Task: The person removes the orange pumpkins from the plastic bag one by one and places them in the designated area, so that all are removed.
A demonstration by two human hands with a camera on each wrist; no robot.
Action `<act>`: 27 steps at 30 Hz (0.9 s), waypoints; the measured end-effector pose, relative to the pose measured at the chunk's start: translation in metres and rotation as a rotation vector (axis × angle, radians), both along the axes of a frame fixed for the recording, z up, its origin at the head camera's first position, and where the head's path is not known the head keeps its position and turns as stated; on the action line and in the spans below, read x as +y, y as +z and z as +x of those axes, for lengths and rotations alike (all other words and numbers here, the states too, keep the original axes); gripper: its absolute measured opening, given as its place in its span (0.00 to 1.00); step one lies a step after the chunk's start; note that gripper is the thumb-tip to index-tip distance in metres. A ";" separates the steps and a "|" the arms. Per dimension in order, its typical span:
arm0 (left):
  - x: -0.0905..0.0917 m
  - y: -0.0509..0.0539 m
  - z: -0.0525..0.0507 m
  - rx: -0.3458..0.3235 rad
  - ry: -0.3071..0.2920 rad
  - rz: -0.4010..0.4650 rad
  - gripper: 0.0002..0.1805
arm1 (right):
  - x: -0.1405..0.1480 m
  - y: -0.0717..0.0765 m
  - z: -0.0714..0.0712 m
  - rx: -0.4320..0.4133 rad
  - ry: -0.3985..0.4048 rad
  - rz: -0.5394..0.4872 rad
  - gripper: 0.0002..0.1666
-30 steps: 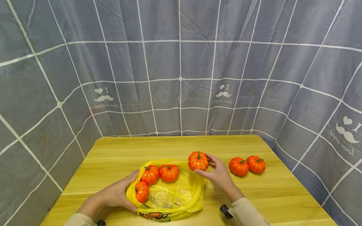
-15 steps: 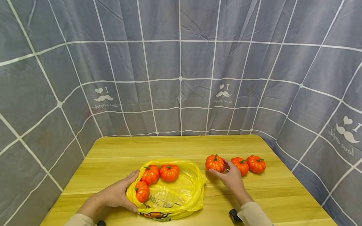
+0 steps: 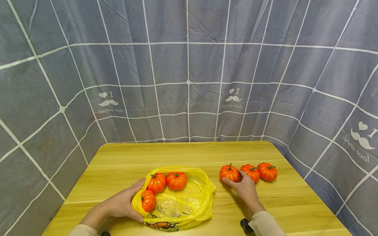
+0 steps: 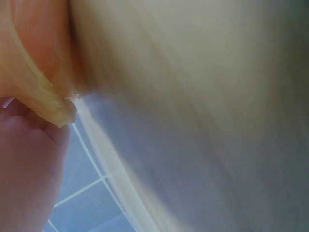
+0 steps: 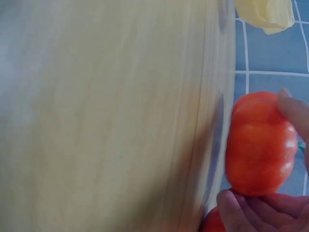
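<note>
In the head view my right hand point(image 3: 245, 189) pinches an orange pumpkin point(image 3: 229, 173) between thumb and fingers, just left of two more pumpkins, one point(image 3: 250, 172) partly behind the fingers and one point(image 3: 267, 171) at the far right. The right wrist view shows the held pumpkin point(image 5: 261, 144) between thumb and fingertips point(image 5: 231, 209). My left hand point(image 3: 119, 202) grips the left side of an open yellow plastic bag point(image 3: 189, 200) holding three pumpkins point(image 3: 157, 182). In the left wrist view that hand point(image 4: 30, 159) lies against the bag's edge point(image 4: 55, 108).
A light wooden table point(image 3: 124, 157) carries everything. Behind it and along both sides hangs a grey curtain point(image 3: 206, 65) with white grid lines. Dark objects point(image 3: 246, 226) show near both wrists.
My right hand has carried its pumpkin rightward from above the bag's right edge to beside the other two, lower at the end. The left hand and bag have barely moved.
</note>
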State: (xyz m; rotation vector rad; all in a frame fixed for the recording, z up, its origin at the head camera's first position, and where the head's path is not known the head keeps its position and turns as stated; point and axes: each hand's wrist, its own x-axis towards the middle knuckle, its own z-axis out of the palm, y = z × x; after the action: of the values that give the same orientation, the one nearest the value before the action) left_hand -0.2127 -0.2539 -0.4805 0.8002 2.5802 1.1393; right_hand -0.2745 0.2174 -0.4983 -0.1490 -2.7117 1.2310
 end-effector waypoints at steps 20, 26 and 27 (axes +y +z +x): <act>0.000 0.003 0.000 -0.008 0.016 -0.026 0.72 | -0.004 0.004 0.001 0.053 0.020 0.170 0.53; 0.000 0.003 0.001 -0.009 0.011 -0.022 0.72 | -0.006 0.007 0.001 0.125 -0.003 0.195 0.54; 0.000 0.003 0.001 -0.010 0.011 -0.023 0.72 | -0.007 0.008 0.001 0.134 -0.010 0.190 0.56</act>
State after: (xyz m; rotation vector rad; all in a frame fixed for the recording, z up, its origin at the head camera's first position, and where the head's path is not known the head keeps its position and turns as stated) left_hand -0.2120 -0.2541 -0.4777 0.7747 2.5882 1.1119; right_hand -0.2732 0.2106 -0.4907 -0.0544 -2.6879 0.9371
